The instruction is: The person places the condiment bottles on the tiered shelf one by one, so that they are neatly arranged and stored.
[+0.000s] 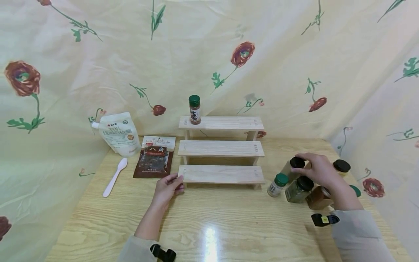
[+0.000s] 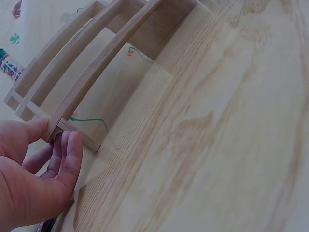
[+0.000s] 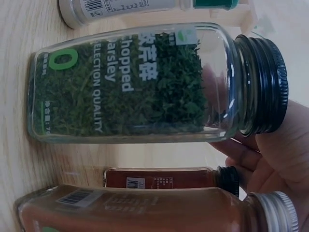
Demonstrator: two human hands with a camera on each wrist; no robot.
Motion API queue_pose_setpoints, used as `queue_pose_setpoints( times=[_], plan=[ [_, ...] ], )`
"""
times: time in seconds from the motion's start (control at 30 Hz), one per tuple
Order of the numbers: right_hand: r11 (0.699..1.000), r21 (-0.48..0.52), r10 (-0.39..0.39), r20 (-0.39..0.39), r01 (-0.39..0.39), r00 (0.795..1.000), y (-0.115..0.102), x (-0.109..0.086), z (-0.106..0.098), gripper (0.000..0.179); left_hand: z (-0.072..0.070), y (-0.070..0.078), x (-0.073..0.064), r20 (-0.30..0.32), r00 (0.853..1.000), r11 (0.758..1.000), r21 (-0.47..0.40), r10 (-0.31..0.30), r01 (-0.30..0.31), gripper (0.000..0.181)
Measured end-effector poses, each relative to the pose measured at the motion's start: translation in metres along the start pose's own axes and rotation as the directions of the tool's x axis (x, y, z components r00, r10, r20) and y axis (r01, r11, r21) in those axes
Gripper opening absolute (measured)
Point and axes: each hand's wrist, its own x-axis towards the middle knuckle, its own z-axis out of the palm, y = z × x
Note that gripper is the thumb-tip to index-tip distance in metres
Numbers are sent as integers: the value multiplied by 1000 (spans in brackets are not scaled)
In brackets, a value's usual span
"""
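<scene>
A three-step wooden rack [image 1: 222,174] stands in the middle of the table. My left hand [image 1: 167,189] pinches the left end of its lowest step, thumb on top and fingers below, also seen in the left wrist view. On the top step stands a green-capped spice bottle [image 1: 194,110]. My right hand [image 1: 315,169] holds a black-capped spice jar [image 1: 286,168] by its cap, at the back of a group of jars. Nearer the camera is a jar of chopped parsley [image 3: 120,87], which hides part of that hand in the right wrist view.
Around the right hand stand a green-capped bottle [image 1: 275,186], a reddish-brown spice jar [image 1: 318,199] and another black-capped jar [image 1: 342,166]. Left of the rack are a star anise packet [image 1: 154,160], a white spouted pouch [image 1: 120,134] and a white spoon [image 1: 114,178]. Floral cloth [image 1: 196,54] hangs behind.
</scene>
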Motion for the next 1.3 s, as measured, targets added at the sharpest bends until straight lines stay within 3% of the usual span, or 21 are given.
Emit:
queue_pose_setpoints(
  times=[0.3, 0.6, 1.0, 1.3],
  plan=[
    [999, 39, 2, -29, -1, 1000, 1, -2, 4, 54, -1, 0, 0, -3, 1000, 1000, 2, -11, 11, 44],
    [994, 103, 39, -58, -33, 998, -5, 7, -6, 58, -1, 0, 0, -6, 1000, 1000, 5, -18, 18, 45],
    [992, 120, -3, -238, 33, 971, -20, 27, -15, 42, -2, 1, 1, -4, 1000, 1000, 4, -17, 17, 45],
    [984, 180, 44, -262, 4, 964, -38, 41, -25, 41, 1, 2, 0, -1, 1000, 1000, 8, -11, 11, 44]
  ],
)
